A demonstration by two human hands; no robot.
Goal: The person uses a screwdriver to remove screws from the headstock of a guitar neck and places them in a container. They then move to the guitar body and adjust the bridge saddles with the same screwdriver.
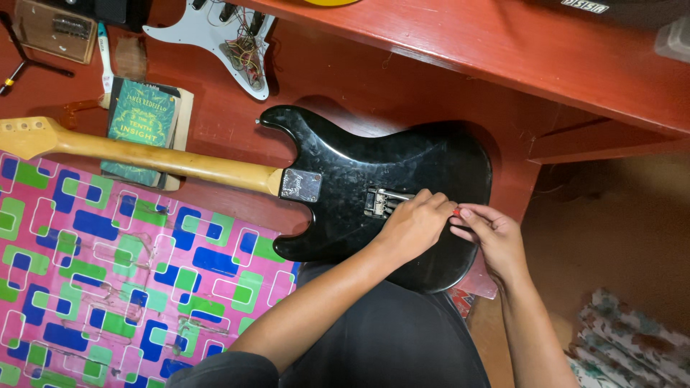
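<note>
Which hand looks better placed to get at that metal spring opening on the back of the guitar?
Probably the left hand: its fingers rest right beside the opening in the black guitar. The right hand sits farther toward the body's edge, pinching a small red thing.

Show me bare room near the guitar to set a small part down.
Free: the patterned mat below the guitar neck, and red floor above the black guitar body. Crowded: near the book and white pickguard.

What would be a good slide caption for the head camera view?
Both hands, left and right, meet at the back cavity of a black guitar lying face down.
</note>
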